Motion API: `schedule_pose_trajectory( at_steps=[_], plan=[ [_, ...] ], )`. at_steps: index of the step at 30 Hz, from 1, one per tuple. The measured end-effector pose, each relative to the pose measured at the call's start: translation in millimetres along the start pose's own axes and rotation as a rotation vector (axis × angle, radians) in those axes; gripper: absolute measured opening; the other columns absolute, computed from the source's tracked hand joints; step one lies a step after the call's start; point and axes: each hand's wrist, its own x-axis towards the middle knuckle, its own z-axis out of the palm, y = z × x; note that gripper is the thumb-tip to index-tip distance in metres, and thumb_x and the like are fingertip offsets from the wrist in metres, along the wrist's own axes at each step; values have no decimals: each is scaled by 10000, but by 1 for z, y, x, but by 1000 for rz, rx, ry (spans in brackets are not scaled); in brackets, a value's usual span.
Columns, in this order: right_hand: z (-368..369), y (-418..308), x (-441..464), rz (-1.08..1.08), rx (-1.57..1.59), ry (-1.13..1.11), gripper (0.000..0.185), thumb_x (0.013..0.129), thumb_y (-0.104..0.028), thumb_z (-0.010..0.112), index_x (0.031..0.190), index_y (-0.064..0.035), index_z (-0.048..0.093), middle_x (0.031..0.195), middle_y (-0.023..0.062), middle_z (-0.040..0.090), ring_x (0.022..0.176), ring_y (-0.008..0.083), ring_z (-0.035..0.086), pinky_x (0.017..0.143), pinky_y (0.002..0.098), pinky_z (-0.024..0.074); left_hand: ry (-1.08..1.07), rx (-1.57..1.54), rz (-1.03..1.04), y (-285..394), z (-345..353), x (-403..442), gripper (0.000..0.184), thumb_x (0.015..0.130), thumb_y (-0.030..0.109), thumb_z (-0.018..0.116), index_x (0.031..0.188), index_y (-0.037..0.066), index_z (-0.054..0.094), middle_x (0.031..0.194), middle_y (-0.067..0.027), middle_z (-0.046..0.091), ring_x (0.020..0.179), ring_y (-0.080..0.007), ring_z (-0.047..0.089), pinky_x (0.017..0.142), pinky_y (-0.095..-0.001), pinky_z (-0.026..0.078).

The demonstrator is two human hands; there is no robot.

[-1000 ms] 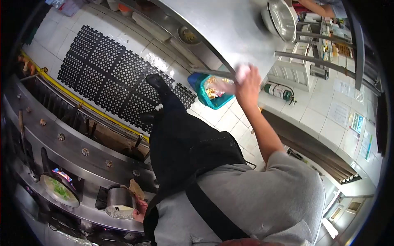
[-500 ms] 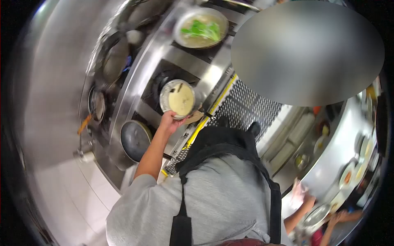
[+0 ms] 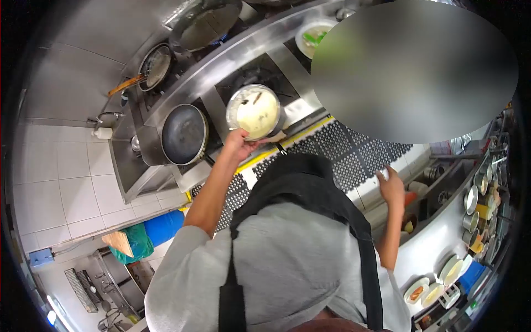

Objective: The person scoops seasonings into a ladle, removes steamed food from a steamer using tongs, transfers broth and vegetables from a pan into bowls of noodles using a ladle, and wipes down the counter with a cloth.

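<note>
Rid of the pinkish item, the right hand [image 3: 392, 187] seemed empty, so free; the left hand [image 3: 238, 145] gripped 1 pot [image 3: 232, 112].

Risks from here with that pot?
Spill: only the left hand is on the pot of pale liquid; the right hand is well away, so a tilt might go uncorrected.
Burn: the left hand is bare, and the pot may be hot; can't tell.
Knock: the left forearm might catch the nearby black pan.
</note>
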Motion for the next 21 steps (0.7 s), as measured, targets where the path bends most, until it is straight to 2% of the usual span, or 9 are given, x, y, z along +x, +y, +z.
schedule_pose_trajectory(
  at_steps=[4, 10, 12, 13, 14, 15, 18, 20, 21],
  plan=[
    [45, -50, 34, -225, 29, -237, 615, 952, -429, 686, 1398, -10, 616, 1368, 248, 642, 1265, 427, 612, 1067, 473, 485, -1, -77, 71, -20, -10, -41, 682, 844, 12, 410, 1507, -116, 318, 1477, -327, 466, 1290, -573, 532, 1141, -635, 452],
    [126, -143, 73, -710, 65, -346, 611, 921, -339, 706, 1437, -48, 559, 1387, 266, 610, 1284, 426, 591, 1086, 464, 482, 105, -135, -12, -46, -57, -65, 703, 812, -2, 437, 1510, -56, 377, 1482, -298, 477, 1358, -480, 506, 1102, -743, 438],
    [153, -183, 85, -803, 44, -307, 619, 898, -300, 728, 1449, -83, 549, 1456, 236, 561, 1344, 408, 542, 1108, 480, 473, 107, -98, 145, -49, -56, -72, 708, 815, 21, 415, 1516, -63, 355, 1462, -269, 517, 1235, -488, 619, 994, -549, 607],
    [142, -213, 79, -820, 35, -301, 599, 891, -264, 719, 1440, -90, 555, 1461, 225, 553, 1366, 397, 530, 1115, 500, 464, 76, -110, 117, -46, -62, -70, 714, 806, 20, 414, 1514, -59, 367, 1462, -259, 525, 1242, -481, 615, 1017, -574, 587],
    [162, -231, 91, -862, -10, -320, 590, 872, -262, 757, 1397, -56, 584, 1384, 257, 589, 1298, 446, 558, 1071, 508, 487, 45, -119, 85, -43, -70, -68, 720, 797, 20, 414, 1513, -56, 379, 1462, -248, 534, 1249, -475, 611, 1040, -599, 567],
    [166, -250, 93, -945, -49, -285, 544, 881, -252, 737, 1373, -64, 602, 1320, 236, 630, 1263, 433, 588, 1019, 511, 514, 58, -131, 89, -39, -69, -67, 712, 793, 25, 422, 1501, -53, 404, 1448, -251, 549, 1237, -471, 618, 1051, -613, 549],
    [192, -293, 118, -886, -105, -395, 434, 941, -300, 666, 1307, -68, 642, 1178, 222, 697, 1149, 432, 652, 967, 515, 532, 124, -92, 79, -18, -68, -65, 694, 794, 32, 435, 1480, -70, 421, 1411, -254, 580, 1223, -458, 632, 1030, -581, 560],
    [162, -321, 109, -933, 209, -370, 389, 1000, -373, 585, 1234, -75, 674, 1025, 220, 727, 1002, 456, 692, 931, 518, 539, 89, -65, 63, -3, -77, -47, 642, 806, 45, 455, 1431, -106, 455, 1362, -260, 612, 1195, -448, 652, 1021, -544, 565],
    [170, -332, 113, -821, 312, -347, 506, 1044, -502, 521, 1124, -31, 688, 922, 200, 725, 871, 387, 721, 850, 472, 571, 92, -15, 107, 3, -76, -38, 615, 817, 53, 462, 1408, -118, 471, 1344, -262, 622, 1184, -442, 661, 1014, -532, 568]
  ],
)
